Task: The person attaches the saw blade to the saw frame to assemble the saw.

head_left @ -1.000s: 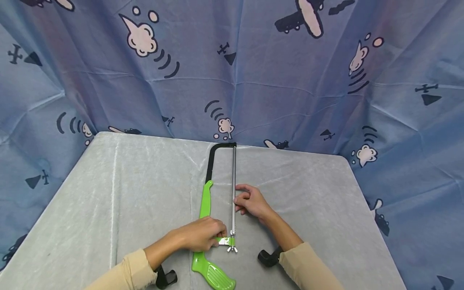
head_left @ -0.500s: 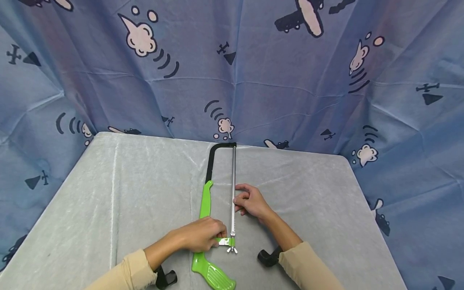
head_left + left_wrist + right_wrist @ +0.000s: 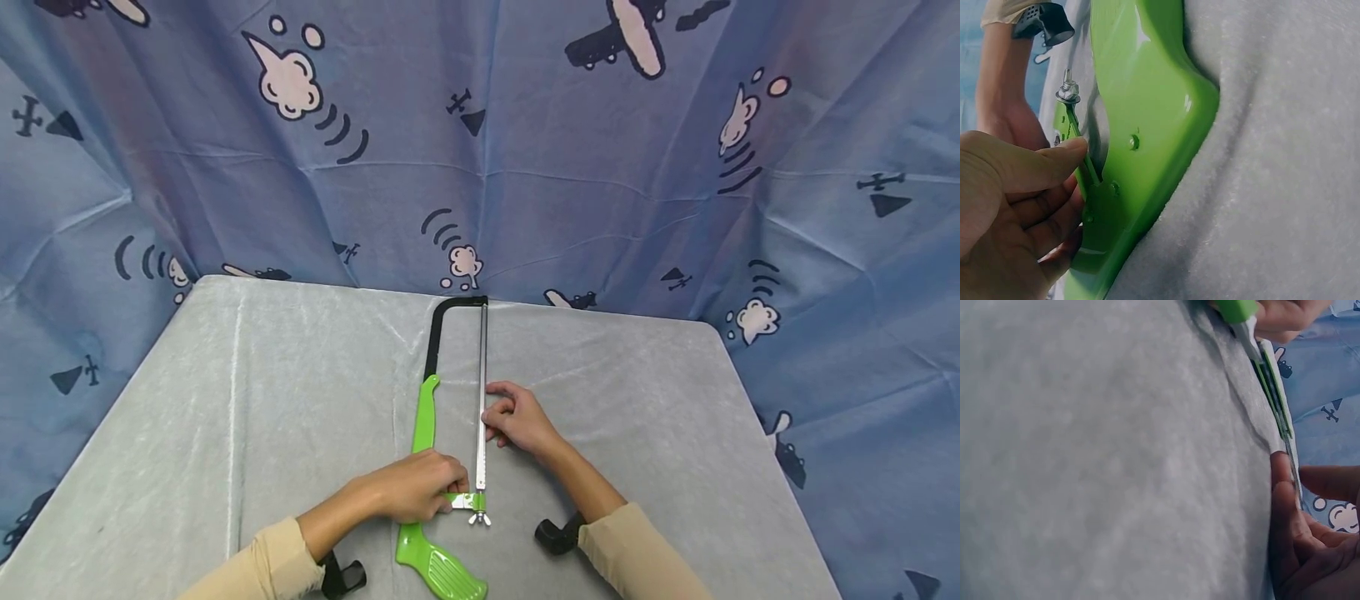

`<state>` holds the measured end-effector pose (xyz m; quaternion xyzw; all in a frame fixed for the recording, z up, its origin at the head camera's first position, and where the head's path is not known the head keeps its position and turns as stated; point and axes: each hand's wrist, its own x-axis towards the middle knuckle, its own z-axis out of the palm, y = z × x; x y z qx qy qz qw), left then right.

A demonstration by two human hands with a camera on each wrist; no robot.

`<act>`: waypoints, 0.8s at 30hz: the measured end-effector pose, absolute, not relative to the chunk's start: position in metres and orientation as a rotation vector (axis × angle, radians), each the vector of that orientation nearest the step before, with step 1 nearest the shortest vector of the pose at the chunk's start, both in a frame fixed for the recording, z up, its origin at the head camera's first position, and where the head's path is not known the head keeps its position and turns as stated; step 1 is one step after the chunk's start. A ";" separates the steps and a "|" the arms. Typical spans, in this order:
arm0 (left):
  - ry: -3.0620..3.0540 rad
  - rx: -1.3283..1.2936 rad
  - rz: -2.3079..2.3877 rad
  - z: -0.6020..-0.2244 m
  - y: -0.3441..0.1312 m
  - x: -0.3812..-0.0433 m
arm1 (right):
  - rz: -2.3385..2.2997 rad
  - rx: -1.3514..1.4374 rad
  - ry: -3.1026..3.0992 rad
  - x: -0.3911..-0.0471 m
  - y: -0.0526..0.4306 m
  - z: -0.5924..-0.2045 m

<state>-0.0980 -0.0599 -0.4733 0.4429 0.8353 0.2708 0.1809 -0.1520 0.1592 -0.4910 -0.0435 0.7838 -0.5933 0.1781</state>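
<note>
A hacksaw with a green handle (image 3: 424, 425) and a black front frame (image 3: 435, 333) lies on the table, its handle end towards me. Its silver blade (image 3: 482, 358) runs along the right side. My left hand (image 3: 420, 486) pinches the short green arm near the handle, thumb on top in the left wrist view. Beyond those fingers a wing nut (image 3: 480, 518) sits at the arm's end. With thumb and fingers, my right hand (image 3: 522, 421) pinches the blade about midway; in the right wrist view the blade's thin edge passes between the fingertips. Whether the blade's near end is seated is unclear.
Pale grey cloth covers the table (image 3: 315, 358). A blue patterned curtain (image 3: 390, 167) hangs behind its far edge, close to the saw's tip. Black wrist mounts (image 3: 557, 536) stick out beside both sleeves.
The blade's near end has slid slightly towards me, closer to the wing nut. Both hands keep their hold and have hardly moved.
</note>
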 end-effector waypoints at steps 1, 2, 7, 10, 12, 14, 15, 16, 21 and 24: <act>2.358 1.249 0.769 -0.473 -0.060 -0.098 | -1.662 -0.119 2.227 -0.152 0.159 -0.491; 2.357 1.249 0.773 -0.473 -0.060 -0.098 | -1.648 -0.121 2.237 -0.151 0.160 -0.490; 2.363 1.258 0.771 -0.475 -0.060 -0.098 | -1.581 -0.172 2.306 -0.144 0.164 -0.485; 2.368 1.266 0.762 -0.476 -0.060 -0.098 | -1.544 -0.239 2.348 -0.136 0.170 -0.481; 2.369 1.262 0.758 -0.476 -0.061 -0.098 | -1.520 -0.284 2.357 -0.129 0.173 -0.478; 2.369 1.257 0.759 -0.477 -0.061 -0.098 | -1.511 -0.333 2.339 -0.121 0.177 -0.474; 2.369 1.254 0.761 -0.476 -0.061 -0.097 | -1.504 -0.356 2.330 -0.116 0.178 -0.473; 2.371 1.253 0.762 -0.476 -0.061 -0.097 | -1.497 -0.381 2.321 -0.112 0.179 -0.471; 2.373 1.244 0.768 -0.475 -0.061 -0.097 | -1.486 -0.438 2.270 -0.089 0.183 -0.470; 2.374 1.240 0.772 -0.475 -0.061 -0.096 | -1.504 -0.471 2.253 -0.076 0.185 -0.472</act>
